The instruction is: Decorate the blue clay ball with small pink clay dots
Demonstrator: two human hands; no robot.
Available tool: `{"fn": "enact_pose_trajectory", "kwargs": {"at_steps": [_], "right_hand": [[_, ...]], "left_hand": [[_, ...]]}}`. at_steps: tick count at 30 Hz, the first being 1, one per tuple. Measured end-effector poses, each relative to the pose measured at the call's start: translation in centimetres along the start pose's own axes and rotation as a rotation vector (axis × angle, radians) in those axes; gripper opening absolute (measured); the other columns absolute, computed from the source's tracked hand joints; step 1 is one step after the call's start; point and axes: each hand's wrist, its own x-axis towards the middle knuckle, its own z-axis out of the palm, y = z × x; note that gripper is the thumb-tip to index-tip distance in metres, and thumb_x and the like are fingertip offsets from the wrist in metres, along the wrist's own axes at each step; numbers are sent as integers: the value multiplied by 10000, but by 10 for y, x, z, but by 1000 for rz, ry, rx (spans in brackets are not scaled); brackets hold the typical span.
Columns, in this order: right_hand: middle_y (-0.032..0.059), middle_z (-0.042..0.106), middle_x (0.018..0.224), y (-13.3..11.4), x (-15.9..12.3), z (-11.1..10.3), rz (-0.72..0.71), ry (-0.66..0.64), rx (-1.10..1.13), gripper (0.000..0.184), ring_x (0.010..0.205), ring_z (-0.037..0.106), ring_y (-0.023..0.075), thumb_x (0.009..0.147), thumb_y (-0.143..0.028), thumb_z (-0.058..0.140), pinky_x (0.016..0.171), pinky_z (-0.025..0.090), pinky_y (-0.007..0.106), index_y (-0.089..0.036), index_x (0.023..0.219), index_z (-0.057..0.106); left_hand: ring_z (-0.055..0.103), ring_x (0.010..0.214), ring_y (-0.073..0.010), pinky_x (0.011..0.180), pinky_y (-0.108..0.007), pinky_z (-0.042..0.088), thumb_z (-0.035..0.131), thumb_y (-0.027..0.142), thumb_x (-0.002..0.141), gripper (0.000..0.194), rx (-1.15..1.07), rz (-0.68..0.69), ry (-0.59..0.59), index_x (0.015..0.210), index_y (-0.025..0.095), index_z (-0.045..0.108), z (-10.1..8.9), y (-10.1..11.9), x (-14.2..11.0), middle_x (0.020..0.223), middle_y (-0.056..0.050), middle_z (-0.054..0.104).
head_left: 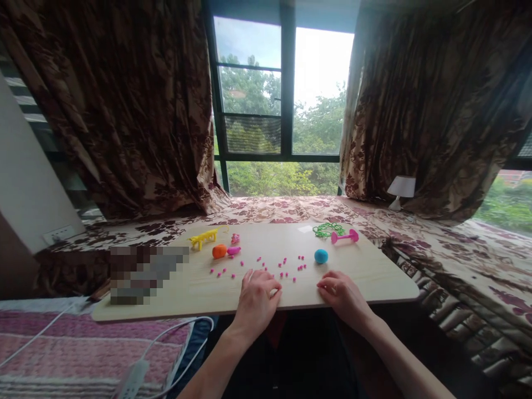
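My left hand [258, 293] is closed near the front edge of the table, its thumb and index finger drawn together; anything inside is hidden or too small to make out. To its right, my right hand [344, 295] is closed in a similar pinch, and I cannot make out anything in it. Small pink beads [281, 275] lie scattered on the tabletop just beyond both hands. A blue egg-shaped ball [321, 256] rests behind my right hand. Farther left are an orange ball [219, 251] and a magenta piece [234, 250] touching or close to it.
The pale wooden table [374, 277] also carries a yellow animal figure [203, 238], a small pink figure [235, 238], a green beaded chain [328, 229] and a pink dumbbell-shaped toy [344, 236]. A blurred patch [145, 274] covers its left side. A white lamp [401, 188] stands beyond.
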Motion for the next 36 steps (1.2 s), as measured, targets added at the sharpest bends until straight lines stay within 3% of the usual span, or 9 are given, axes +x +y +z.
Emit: {"fn": "enact_pose_trajectory", "kwargs": {"at_steps": [8, 13, 18, 22, 29, 36], "right_hand": [[26, 572, 878, -18, -18, -4, -12, -31, -164, 211, 864, 480, 164, 825, -120, 426, 802, 345, 266, -194, 740, 605], [37, 564, 992, -25, -19, 0, -4, -83, -281, 339, 935, 468, 178, 701, -14, 428, 803, 345, 267, -204, 925, 597], [54, 529, 1175, -21, -36, 9, -27, -49, -373, 526, 1070, 429, 204, 683, -17, 419, 899, 325, 295, -200, 1164, 527], [37, 456, 1310, -24, -49, 22, -79, -44, -384, 584, 1160, 382, 202, 703, -54, 431, 997, 259, 304, -176, 1274, 447], [5, 423, 1352, -15, -38, 30, -49, -22, -432, 639, 1251, 316, 201, 684, -17, 386, 1030, 227, 376, -212, 1291, 432], [60, 260, 1435, -7, -67, 36, -96, -30, -510, 783, 1316, 210, 196, 615, 31, 356, 1045, 221, 418, -148, 1373, 281]], "left_hand": [[506, 884, -198, 1030, -503, 184, 398, 211, 847, 264, 107, 37, 23, 735, 235, 636, -2, 11, -18, 804, -27, 583], [498, 937, -207, 1015, -508, 207, 370, 251, 870, 261, 186, 21, 31, 975, 227, 608, 7, 29, -23, 921, -44, 578], [494, 996, -211, 1025, -479, 215, 352, 285, 882, 317, 184, -43, 47, 1115, 221, 556, 10, 30, -42, 1030, -46, 586], [480, 1045, -224, 1028, -472, 218, 371, 307, 873, 331, 188, -56, 41, 1131, 201, 551, 11, 31, -49, 1099, -56, 578], [499, 1015, -221, 1025, -502, 210, 359, 292, 879, 314, 210, -22, 48, 1090, 214, 577, 14, 33, -31, 1047, -54, 603], [496, 1074, -216, 1043, -482, 214, 407, 310, 856, 345, 173, -19, 57, 1144, 196, 560, 15, 33, -51, 1149, -40, 608]]}}
